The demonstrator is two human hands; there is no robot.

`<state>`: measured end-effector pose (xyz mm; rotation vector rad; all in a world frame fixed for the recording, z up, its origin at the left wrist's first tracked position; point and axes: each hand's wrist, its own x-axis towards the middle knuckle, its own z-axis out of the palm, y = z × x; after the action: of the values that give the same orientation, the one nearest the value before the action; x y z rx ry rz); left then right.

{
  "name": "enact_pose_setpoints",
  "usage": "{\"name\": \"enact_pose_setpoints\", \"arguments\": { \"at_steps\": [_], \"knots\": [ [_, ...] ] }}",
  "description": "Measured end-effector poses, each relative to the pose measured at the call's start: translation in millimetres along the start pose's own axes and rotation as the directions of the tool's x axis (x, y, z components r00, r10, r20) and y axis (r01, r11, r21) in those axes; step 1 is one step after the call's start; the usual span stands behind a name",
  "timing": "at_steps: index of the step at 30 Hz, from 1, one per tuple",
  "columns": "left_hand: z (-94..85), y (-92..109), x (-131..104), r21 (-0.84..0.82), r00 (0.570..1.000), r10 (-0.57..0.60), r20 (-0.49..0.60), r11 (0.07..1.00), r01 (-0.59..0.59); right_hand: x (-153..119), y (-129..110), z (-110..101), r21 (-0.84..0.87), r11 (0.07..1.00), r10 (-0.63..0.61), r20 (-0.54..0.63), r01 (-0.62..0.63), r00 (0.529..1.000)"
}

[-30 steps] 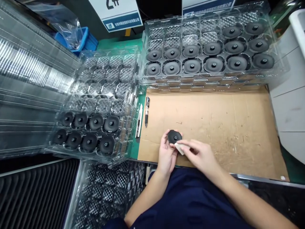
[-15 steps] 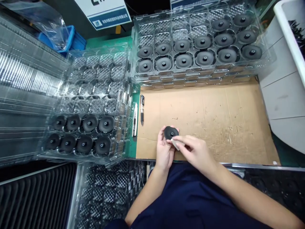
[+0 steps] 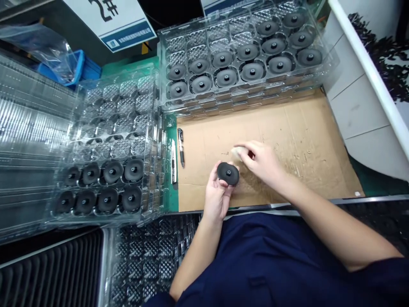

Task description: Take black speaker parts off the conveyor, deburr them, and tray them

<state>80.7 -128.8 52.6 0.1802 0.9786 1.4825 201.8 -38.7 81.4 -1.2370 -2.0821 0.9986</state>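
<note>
A round black part with a small raised centre (image 3: 228,173) is in my left hand (image 3: 217,194), gripped by its edge above the front of the cardboard sheet (image 3: 204,140). My right hand (image 3: 260,162) pinches a small whitish cloth or pad (image 3: 239,152), slightly blurred, up and to the right of the black part and apart from it. Similar black parts fill some pockets of the clear tray at the back (image 3: 238,91) and the front two rows of the clear tray on the left (image 3: 150,170).
A pen (image 3: 181,147) and a white cutter knife (image 3: 173,162) lie left of centre. A blue bin (image 3: 86,68) stands at the back left. On the right is a white container (image 3: 367,55) with black pieces. A metal table edge (image 3: 367,199) runs along the front.
My right hand has lifted the whitish cloth off the black part and moved away from it, toward the back. My left hand still holds the part. The whole view has shifted and turned a little.
</note>
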Motion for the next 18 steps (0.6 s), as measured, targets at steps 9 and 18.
{"name": "enact_pose_setpoints", "arguments": {
  "at_steps": [9,18],
  "knots": [
    [21.0,14,-25,0.037,0.997,-0.074,0.021,0.997,0.073,-28,-53,-20,0.019,0.971,-0.238,0.066,0.237,0.969],
    [40.1,32,-40,0.058,1.000,-0.028,0.013,0.998,0.027,-39,-66,-32,0.086,0.932,-0.353,0.013,0.351,0.935]
  ]
}}
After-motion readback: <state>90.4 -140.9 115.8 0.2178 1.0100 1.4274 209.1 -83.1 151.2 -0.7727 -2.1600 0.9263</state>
